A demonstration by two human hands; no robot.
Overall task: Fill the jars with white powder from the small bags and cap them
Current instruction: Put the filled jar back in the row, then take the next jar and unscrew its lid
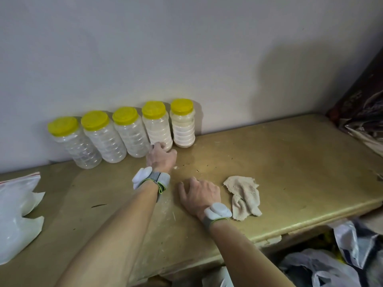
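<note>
2 plump bags of white powder (pixel 16 214) lie at the counter's left edge, well apart from the jars. 5 jars with yellow caps stand in a row along the back edge against the wall. Jar 1 (pixel 76 146), jar 2 (pixel 105 141) and jar 3 (pixel 132 137) look empty. Jar 4 (pixel 158 127) and jar 5 (pixel 183 127) hold pale powder nearly to the cap.

The step in hand looks like seating jar 4 in the row. To do it well, keep the contact low at the jar's foot so the tall body slides rather than tips. Stop short of knocking jar 3 or jar 5, which stand just beside it. By that reading 3 jars remain to fill.

The left arm reaches far forward across the counter (pixel 290 162), a grey band at the wrist. The left grip (pixel 161 158) lies back-up, its fingers curled against the foot of jar 4. I cannot tell whether they truly clasp it or only touch.

The right grip (pixel 200 195) rests palm down near the middle of the counter, fingers loosely bent and holding nothing. A crumpled cloth (pixel 244 195) lies just beside it, toward the front edge.
</note>
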